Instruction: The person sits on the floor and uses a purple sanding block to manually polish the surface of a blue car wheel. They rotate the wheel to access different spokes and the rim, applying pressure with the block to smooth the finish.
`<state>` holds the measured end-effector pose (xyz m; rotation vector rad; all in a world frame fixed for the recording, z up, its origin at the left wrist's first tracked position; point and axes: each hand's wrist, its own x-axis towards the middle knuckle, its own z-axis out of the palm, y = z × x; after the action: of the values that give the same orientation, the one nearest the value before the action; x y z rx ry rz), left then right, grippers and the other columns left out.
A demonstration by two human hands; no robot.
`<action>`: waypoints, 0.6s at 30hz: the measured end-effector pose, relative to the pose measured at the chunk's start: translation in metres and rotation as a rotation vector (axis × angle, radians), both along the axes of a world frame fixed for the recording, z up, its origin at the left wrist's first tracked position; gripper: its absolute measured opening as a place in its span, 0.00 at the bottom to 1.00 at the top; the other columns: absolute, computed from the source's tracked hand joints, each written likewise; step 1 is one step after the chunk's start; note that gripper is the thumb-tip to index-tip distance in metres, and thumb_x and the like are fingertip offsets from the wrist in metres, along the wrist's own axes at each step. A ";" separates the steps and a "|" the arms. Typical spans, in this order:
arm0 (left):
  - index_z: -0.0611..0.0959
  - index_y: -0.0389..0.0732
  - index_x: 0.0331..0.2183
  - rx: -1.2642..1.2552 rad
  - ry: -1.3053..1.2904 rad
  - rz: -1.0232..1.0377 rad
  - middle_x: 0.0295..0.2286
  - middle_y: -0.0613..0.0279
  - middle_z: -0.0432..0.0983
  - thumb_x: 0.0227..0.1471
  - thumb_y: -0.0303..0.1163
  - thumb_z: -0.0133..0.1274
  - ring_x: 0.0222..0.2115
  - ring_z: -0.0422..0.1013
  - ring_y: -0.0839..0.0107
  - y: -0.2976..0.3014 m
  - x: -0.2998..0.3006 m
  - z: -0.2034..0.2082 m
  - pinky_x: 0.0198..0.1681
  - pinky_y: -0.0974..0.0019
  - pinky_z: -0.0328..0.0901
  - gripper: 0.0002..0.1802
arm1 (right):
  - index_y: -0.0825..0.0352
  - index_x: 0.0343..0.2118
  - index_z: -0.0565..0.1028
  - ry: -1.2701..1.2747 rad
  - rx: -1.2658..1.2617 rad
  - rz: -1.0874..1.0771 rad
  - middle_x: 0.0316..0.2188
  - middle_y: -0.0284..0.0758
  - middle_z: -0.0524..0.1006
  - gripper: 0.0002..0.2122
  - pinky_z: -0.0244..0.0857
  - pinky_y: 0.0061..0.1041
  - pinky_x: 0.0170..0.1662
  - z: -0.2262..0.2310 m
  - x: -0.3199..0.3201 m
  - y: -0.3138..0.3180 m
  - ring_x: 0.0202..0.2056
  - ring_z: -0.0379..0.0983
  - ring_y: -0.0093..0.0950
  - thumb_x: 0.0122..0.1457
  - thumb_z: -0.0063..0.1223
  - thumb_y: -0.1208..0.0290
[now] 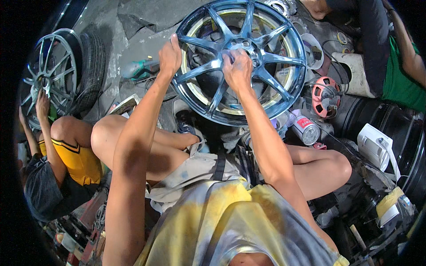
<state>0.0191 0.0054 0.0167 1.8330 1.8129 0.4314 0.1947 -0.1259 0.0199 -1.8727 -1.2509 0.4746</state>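
Observation:
A glossy blue and silver multi-spoke car wheel rim (274, 33) stands in front of me, its spoked face toward me. My left hand (170, 56) is closed on the rim's left edge, with the thumb up along it. Near the hub, my right hand (238, 70) is closed, its fingers curled and pressed against the inner ends of the spokes. Something small and bluish shows at those fingertips, too hidden to name. Through the gaps between the spokes, a pale yellowish inner ring shows.
To the left, another person's hand (42, 104) touches a grey spoked wheel (55, 62) beside a tyre (92, 66). A green-handled tool (138, 70) lies on the floor. At right are a pink reel-like object (325, 98), a can (306, 130), a white box (374, 146) and a green-clad person (401, 80).

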 end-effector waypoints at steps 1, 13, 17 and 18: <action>0.80 0.25 0.32 0.003 -0.007 -0.003 0.33 0.26 0.74 0.64 0.53 0.29 0.40 0.69 0.30 -0.001 0.001 0.002 0.47 0.41 0.61 0.39 | 0.74 0.30 0.77 0.012 -0.002 -0.016 0.31 0.52 0.73 0.08 0.64 0.45 0.39 0.000 -0.001 0.002 0.36 0.71 0.52 0.54 0.54 0.72; 0.80 0.26 0.32 0.017 0.005 0.010 0.34 0.26 0.74 0.64 0.52 0.30 0.40 0.69 0.30 0.002 -0.004 -0.008 0.46 0.42 0.62 0.37 | 0.72 0.29 0.78 0.034 -0.032 0.012 0.31 0.51 0.74 0.08 0.64 0.45 0.39 0.005 0.002 -0.004 0.35 0.72 0.51 0.54 0.53 0.71; 0.80 0.26 0.32 0.003 -0.014 -0.010 0.33 0.25 0.74 0.64 0.53 0.31 0.40 0.69 0.30 0.001 0.000 -0.005 0.46 0.41 0.62 0.37 | 0.72 0.29 0.78 0.031 -0.041 -0.054 0.32 0.53 0.75 0.09 0.64 0.45 0.40 -0.002 0.004 0.003 0.36 0.72 0.52 0.53 0.54 0.71; 0.80 0.26 0.32 0.004 -0.014 -0.006 0.33 0.26 0.74 0.64 0.53 0.31 0.40 0.69 0.30 0.003 -0.002 -0.003 0.46 0.41 0.62 0.37 | 0.72 0.30 0.78 0.043 -0.049 -0.050 0.32 0.53 0.75 0.09 0.64 0.45 0.40 -0.001 0.003 0.006 0.36 0.72 0.52 0.53 0.54 0.71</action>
<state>0.0172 0.0085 0.0141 1.8336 1.7978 0.4450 0.1977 -0.1202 0.0189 -1.9194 -1.1713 0.5203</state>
